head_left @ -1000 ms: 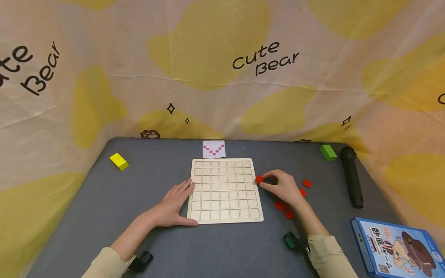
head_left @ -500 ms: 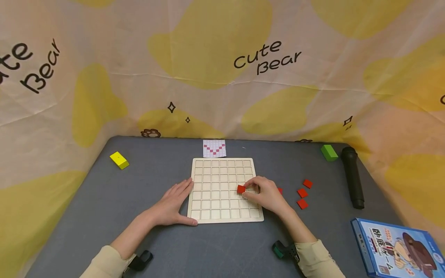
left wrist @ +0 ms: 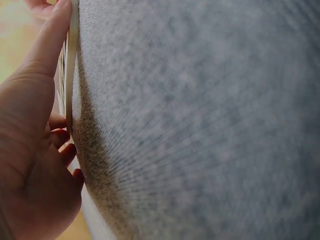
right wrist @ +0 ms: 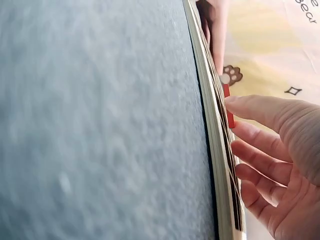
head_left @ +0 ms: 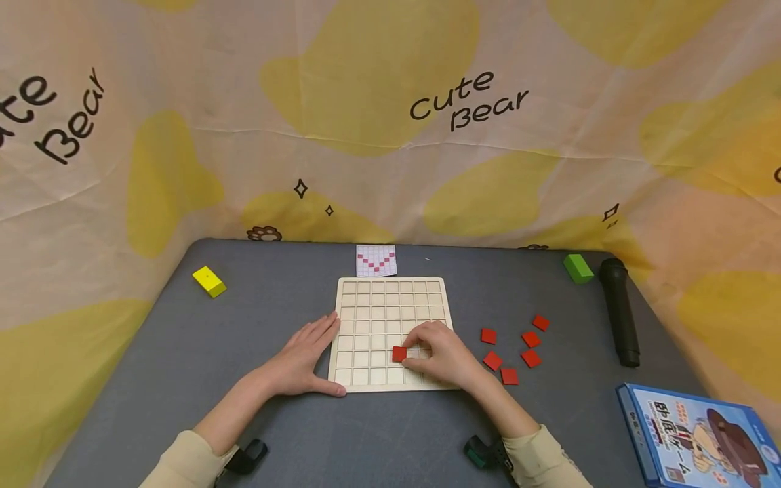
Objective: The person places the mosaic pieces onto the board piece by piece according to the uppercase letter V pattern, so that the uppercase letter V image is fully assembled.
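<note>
A pale wooden grid board (head_left: 366, 308) lies flat at the middle of the table. My right hand (head_left: 442, 356) pinches a red square tile (head_left: 399, 354) between thumb and fingers, over the squares in the board's nearer half. In the right wrist view the tile (right wrist: 230, 116) shows edge-on, at the board's face; whether it sits inside a square I cannot tell. Along the board's left side, my left hand (head_left: 299, 362) rests with fingers extended, thumb at the near left corner. The left wrist view shows that thumb (left wrist: 47, 47) against the board's edge.
Several loose red tiles (head_left: 531, 358) lie right of the board. Behind it is a card (head_left: 375, 261) with a pink V pattern. A yellow block (head_left: 209, 281) stands far left; a green block (head_left: 577, 268), black microphone (head_left: 619, 312) and blue box (head_left: 695, 434) are at right.
Pinching the red tile, my right hand has moved left and nearer, from the board's right edge to its lower middle. Loose tiles formerly behind the arm now show. My left hand stays put.
</note>
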Tool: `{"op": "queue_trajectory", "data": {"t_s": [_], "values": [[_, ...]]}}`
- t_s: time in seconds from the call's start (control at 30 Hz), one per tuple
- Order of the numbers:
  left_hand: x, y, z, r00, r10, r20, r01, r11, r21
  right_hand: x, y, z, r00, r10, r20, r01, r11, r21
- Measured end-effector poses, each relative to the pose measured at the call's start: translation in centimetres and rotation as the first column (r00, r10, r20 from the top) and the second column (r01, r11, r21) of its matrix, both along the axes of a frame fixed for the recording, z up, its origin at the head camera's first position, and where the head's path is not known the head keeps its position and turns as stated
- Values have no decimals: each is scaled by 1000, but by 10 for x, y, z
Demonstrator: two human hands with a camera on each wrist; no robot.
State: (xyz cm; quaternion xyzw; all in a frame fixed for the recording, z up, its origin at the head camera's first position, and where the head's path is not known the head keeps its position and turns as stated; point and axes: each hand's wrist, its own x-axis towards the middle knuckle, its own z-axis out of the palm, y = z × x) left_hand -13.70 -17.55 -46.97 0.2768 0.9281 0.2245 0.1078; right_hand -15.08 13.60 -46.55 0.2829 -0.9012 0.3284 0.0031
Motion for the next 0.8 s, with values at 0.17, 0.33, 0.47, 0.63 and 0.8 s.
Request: {"op": "queue_trajectory", "data": {"t_s": [0.17, 0.33, 0.47, 0.63, 0.8], "values": [[0, 0, 0, 1000, 5, 14, -5, 1000, 8, 2, -5, 0, 999, 31, -37, -30, 999, 11], [0, 0, 0, 1000, 8, 24, -9, 1000, 11, 3, -6, 0, 997, 49, -60, -49, 999, 0], [0, 0, 0, 1000, 10, 28, -11, 1000, 12, 4, -6, -1, 998, 46, -53, -46, 999, -10], [0, 0, 0, 999, 13, 30, -13, 1000, 16, 4, -5, -3, 998, 50, -31, -50, 998, -24], [0, -1, 0, 999, 9, 37, -10, 999, 38, 2, 2, -3, 999, 36, -20, -37, 997, -69]]}}
